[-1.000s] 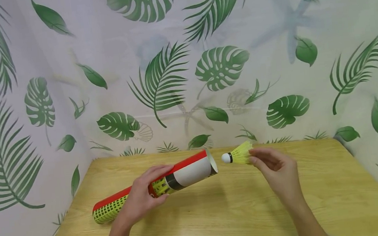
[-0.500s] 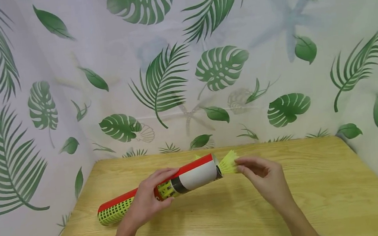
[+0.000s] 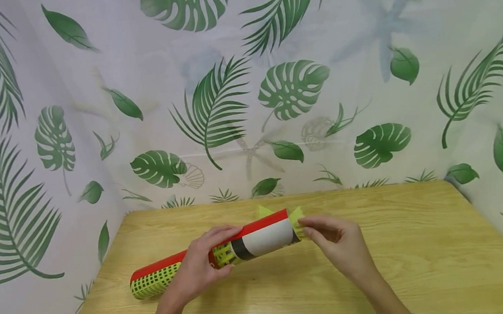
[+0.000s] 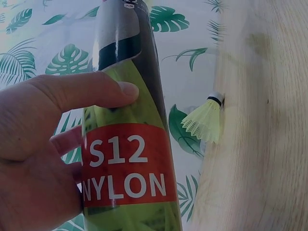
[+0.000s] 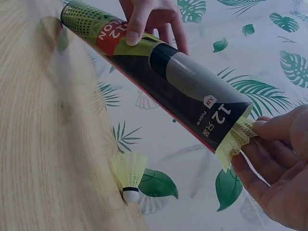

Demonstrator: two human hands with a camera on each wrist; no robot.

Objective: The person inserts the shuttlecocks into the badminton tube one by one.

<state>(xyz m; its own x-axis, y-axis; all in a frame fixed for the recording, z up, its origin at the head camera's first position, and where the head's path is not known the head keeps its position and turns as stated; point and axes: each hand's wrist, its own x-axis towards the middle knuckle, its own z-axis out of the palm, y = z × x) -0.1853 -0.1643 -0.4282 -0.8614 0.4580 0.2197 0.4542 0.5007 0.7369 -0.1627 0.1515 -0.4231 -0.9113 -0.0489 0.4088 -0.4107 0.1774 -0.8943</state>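
Observation:
My left hand (image 3: 196, 276) grips a shuttlecock tube (image 3: 267, 238) around its middle, thumb on the near side. Red, white, black and yellow-green, the tube slants up to the right, its lower end close to the table. "S12 NYLON" shows on its side in the left wrist view. At the raised mouth, my right hand (image 3: 342, 246) pinches the skirt of a yellow shuttlecock (image 5: 236, 142). Only the flared skirt edge sticks out; the head is hidden inside the tube. Behind the tube, a second yellow shuttlecock (image 5: 130, 173) with a white head lies on the table.
The wooden table (image 3: 422, 261) runs back to a white cloth backdrop (image 3: 238, 103) printed with green leaves. The loose shuttlecock (image 4: 204, 118) is near the table's back edge, partly hidden by the tube in the head view.
My right hand has moved left, bringing the shuttlecock from outside the tube into its mouth, head first. The tube has shifted slightly right, and the loose shuttlecock has come into view behind it.

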